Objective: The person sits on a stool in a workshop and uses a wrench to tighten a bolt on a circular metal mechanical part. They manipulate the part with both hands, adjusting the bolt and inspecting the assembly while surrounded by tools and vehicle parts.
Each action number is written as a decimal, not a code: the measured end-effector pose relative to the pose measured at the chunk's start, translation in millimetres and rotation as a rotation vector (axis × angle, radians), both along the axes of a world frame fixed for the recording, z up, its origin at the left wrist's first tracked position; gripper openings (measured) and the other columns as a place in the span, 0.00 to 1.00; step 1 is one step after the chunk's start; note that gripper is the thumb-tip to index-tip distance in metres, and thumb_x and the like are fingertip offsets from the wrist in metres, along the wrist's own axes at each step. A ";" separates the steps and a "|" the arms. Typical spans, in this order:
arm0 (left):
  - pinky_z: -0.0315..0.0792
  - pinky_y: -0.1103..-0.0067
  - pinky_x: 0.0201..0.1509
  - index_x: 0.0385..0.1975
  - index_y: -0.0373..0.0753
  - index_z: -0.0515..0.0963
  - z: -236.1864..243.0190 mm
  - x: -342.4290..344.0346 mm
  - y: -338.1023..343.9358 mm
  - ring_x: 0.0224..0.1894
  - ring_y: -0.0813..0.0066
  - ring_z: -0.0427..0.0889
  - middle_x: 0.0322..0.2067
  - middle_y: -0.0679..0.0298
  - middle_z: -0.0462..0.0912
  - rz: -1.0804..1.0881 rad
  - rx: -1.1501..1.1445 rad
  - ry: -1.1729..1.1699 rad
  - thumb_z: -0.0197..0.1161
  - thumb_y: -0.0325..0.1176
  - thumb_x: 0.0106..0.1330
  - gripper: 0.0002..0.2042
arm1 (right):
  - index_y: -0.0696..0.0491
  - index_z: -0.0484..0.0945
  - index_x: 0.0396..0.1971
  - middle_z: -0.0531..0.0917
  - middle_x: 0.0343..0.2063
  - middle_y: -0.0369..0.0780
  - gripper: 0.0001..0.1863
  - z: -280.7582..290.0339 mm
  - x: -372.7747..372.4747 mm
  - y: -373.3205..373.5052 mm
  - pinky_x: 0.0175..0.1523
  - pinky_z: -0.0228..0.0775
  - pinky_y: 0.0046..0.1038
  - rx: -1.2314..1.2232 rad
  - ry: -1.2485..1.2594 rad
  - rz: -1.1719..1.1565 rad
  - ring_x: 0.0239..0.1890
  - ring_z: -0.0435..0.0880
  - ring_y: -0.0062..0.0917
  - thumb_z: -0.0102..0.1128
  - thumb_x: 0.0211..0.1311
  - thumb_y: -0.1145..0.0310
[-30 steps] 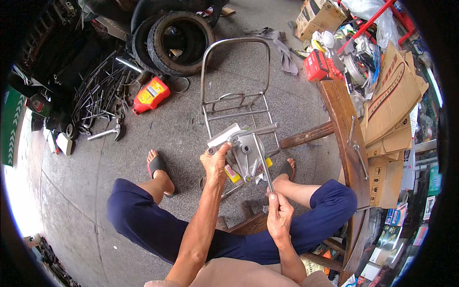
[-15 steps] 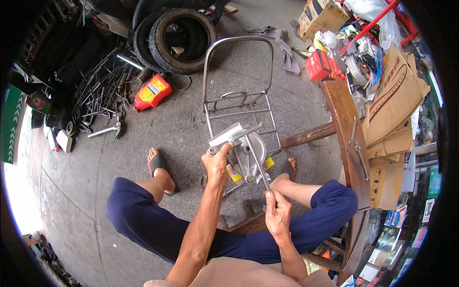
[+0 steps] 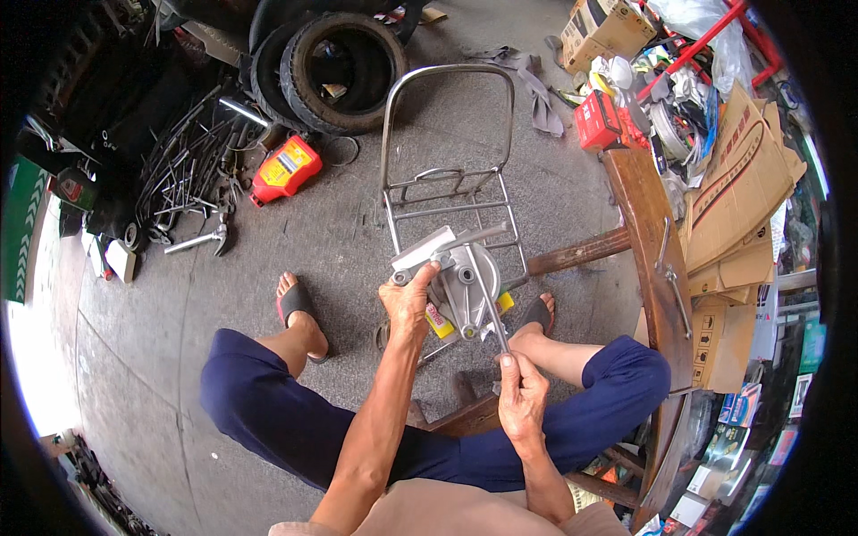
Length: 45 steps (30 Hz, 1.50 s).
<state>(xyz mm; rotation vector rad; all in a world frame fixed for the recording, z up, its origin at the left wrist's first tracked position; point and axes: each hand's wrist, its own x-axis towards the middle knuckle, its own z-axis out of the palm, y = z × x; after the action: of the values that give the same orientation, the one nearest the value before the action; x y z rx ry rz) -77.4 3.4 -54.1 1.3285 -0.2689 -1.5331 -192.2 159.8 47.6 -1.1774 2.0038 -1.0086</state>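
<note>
My left hand (image 3: 409, 299) grips a grey round metal hub part (image 3: 465, 284) with a flat arm sticking out to the upper left, held above my knees. My right hand (image 3: 520, 393) is closed on the lower end of a long thin metal wrench (image 3: 487, 304), whose upper end sits on the middle of the part. A small yellow can (image 3: 440, 320) shows just beneath the part. I sit with both legs in dark blue trousers spread apart and sandalled feet on the concrete floor.
A chrome wire carrier rack (image 3: 447, 170) lies on the floor ahead. Tyres (image 3: 340, 62) and a red oil bottle (image 3: 284, 170) sit at upper left, with loose metal rods and a hammer (image 3: 201, 239). A wooden bench (image 3: 648, 232) and cardboard boxes (image 3: 742, 205) crowd the right.
The wrench handle has swung slightly and my right hand has shifted a little downward along it; the part stays held in my left hand.
</note>
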 end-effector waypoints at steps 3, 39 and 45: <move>0.76 0.76 0.38 0.34 0.34 0.84 1.1 0.3 -1.4 0.30 0.76 0.82 0.32 0.65 0.86 0.008 -0.016 0.002 0.73 0.22 0.50 0.10 | 0.62 0.78 0.35 0.70 0.16 0.39 0.16 4.8 0.7 -1.6 0.26 0.62 0.29 -0.064 -0.006 -0.024 0.20 0.65 0.19 0.52 0.74 0.62; 0.78 0.76 0.35 0.35 0.32 0.83 -2.0 -2.1 -1.7 0.29 0.75 0.83 0.30 0.63 0.85 0.012 0.017 0.031 0.71 0.21 0.51 0.10 | 0.62 0.79 0.37 0.72 0.16 0.39 0.13 9.1 -2.6 12.0 0.24 0.62 0.27 -0.081 0.052 -0.040 0.18 0.67 0.17 0.54 0.73 0.66; 0.77 0.76 0.31 0.32 0.33 0.82 4.6 -2.1 -1.2 0.26 0.76 0.82 0.28 0.63 0.84 0.013 0.051 0.070 0.71 0.21 0.49 0.10 | 0.61 0.78 0.36 0.70 0.15 0.39 0.14 -9.8 -3.6 1.2 0.24 0.60 0.27 0.035 -0.004 -0.017 0.18 0.65 0.17 0.53 0.73 0.63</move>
<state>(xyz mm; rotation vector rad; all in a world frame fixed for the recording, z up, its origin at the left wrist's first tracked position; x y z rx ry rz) -79.4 2.2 -49.5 1.3112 -0.1776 -1.5811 -195.8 161.0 37.7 -1.1413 2.0234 -0.9794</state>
